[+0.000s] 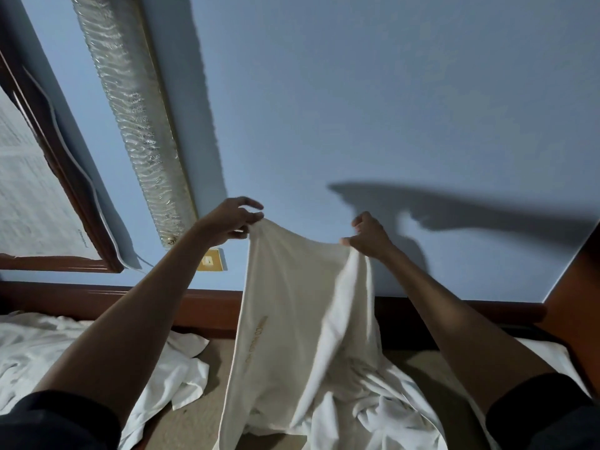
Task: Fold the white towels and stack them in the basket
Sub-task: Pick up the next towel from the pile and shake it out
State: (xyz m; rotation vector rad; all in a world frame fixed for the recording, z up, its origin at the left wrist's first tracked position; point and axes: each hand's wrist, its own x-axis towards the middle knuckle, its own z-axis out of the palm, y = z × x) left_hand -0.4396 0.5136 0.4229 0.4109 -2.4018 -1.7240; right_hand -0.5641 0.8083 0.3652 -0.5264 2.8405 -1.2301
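The left hand (238,219) and right hand (370,237) each kept a pinching grip on the top edge of a white towel (292,306), which hung open above the bed (198,427). It showed no fold yet. Other crumpled towels (48,349) lay there. With no basket in view, most work apparently remained.

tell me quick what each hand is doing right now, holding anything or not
Left hand: pinches one top corner of the white towel.
Right hand: grips the towel's other top corner.
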